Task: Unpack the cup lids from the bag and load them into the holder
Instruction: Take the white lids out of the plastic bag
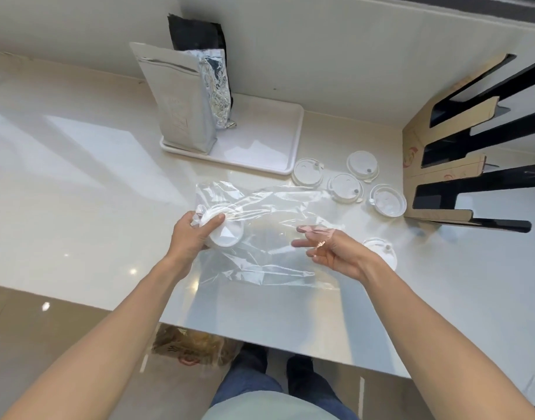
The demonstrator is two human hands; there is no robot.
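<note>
A clear plastic bag (269, 225) lies crumpled on the white counter. My left hand (193, 234) grips a white cup lid (226, 233) through the bag's left end. Inside the bag's open right side, my right hand (329, 251) has its fingers spread and holds nothing. Several loose white lids (345, 187) lie on the counter beyond the bag, and one more lid (381, 251) sits just behind my right wrist. The cardboard lid holder (423, 165) with dark slots stands at the right.
A white tray (260, 153) at the back holds a grey pouch (181, 101), a foil bag and a black bag. The counter's front edge runs below my forearms. A brown bag (193, 347) lies on the floor by my feet.
</note>
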